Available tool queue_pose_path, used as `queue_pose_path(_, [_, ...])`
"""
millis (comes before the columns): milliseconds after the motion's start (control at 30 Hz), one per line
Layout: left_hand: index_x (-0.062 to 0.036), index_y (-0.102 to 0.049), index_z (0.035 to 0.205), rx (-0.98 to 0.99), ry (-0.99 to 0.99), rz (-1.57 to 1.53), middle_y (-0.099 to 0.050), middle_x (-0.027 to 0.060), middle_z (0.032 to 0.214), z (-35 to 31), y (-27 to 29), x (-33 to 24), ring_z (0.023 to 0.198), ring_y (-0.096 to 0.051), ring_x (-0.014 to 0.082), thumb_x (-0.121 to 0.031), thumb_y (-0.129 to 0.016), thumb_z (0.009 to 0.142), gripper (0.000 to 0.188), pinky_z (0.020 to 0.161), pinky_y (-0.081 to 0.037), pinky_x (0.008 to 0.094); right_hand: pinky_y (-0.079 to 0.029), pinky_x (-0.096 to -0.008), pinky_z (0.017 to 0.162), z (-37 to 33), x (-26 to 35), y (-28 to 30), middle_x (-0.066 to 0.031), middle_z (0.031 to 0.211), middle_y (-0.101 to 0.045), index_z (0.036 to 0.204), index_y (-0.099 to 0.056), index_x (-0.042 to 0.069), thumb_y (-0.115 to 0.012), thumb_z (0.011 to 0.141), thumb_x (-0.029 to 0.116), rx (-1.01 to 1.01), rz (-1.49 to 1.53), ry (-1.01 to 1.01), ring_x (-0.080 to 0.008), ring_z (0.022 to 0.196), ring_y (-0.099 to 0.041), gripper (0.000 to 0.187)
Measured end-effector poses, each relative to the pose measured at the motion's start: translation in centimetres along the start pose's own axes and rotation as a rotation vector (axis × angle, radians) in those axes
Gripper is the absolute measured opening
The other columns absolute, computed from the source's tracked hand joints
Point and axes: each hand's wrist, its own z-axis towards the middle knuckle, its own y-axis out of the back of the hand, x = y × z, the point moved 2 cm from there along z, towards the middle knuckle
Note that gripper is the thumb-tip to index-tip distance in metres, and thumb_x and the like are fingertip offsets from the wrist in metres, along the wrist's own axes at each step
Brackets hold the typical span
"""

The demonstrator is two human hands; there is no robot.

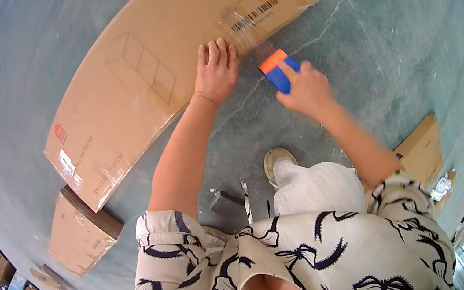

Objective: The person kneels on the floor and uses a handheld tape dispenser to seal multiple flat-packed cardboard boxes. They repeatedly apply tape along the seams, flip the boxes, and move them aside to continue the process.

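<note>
A long flat brown cardboard carton (172, 29) lies slanting across the left and middle of the view, with a printed line drawing and a barcode on its top face. My left hand (217, 73) rests flat on the carton near its right edge, fingers stretched forward. In my right hand (311, 90) is a blue and orange tape dispenser (277, 71), held just off that same edge. Clear packing tape (245, 32) shows as a shiny strip on the carton near the barcode and seems to reach toward the dispenser; its exact end is blurred.
The carton is on a grey-green floor (362, 37) with pale cracks. A smaller cardboard piece (81, 233) lies past its near end. Another carton (422, 150) sits at the right by some crumpled white material (441, 187). A dark block (227, 204) lies near my feet.
</note>
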Motion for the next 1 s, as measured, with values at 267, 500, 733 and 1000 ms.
queue_pose_path(267, [-0.0035,-0.055,0.119,0.428,0.18,-0.22,-0.049,0.0185,0.129,5.1,1.5,-0.5,0.118,-0.046,0.0338,-0.033,-0.069,0.077,0.054,0.099,-0.035,0.0521,-0.054,-0.0396,0.077,9.7,0.6,2.5,-0.0168,0.087,-0.069,0.094,-0.071,0.01,-0.066,0.06,0.035,0.315,0.041,-0.133,-0.0287,0.089,-0.067,0.043])
queue_pose_path(500, [-0.0055,-0.031,0.142,0.257,0.241,-0.09,-0.028,0.0164,0.15,6.5,-3.1,-0.3,0.141,-0.021,0.0335,-0.031,-0.07,0.075,0.081,0.113,-0.015,0.0529,-0.051,-0.0419,0.081,7.5,-0.4,2.1,-0.0205,0.097,-0.063,0.117,-0.062,0.021,-0.067,0.063,0.045,0.14,0.03,-0.08,-0.0373,0.09,-0.063,0.059])
queue_pose_path(733, [-0.004,-0.023,0.147,0.473,0.232,0.051,-0.021,0.0162,0.154,-5.5,2.7,1.9,0.145,-0.012,0.0301,-0.033,-0.06,0.085,0.078,0.117,-0.008,0.0468,-0.05,-0.0376,0.082,2.1,4.9,6.0,-0.0165,0.102,-0.067,0.12,-0.062,0.012,-0.071,0.064,0.042,0.248,0.333,0.011,-0.0318,0.093,-0.065,0.064])
queue_pose_path(1000, [-0.0006,-0.055,0.124,0.047,0.159,0.007,-0.053,0.0123,0.128,-22.3,11.2,9.2,0.12,-0.05,0.0291,-0.016,-0.064,0.082,0.045,0.097,-0.042,0.0425,-0.051,-0.0383,0.075,3.2,21.1,7.5,-0.017,0.093,-0.068,0.108,-0.066,0.01,-0.066,0.065,0.056,0.154,0.229,0.43,-0.0309,0.084,-0.066,0.063])
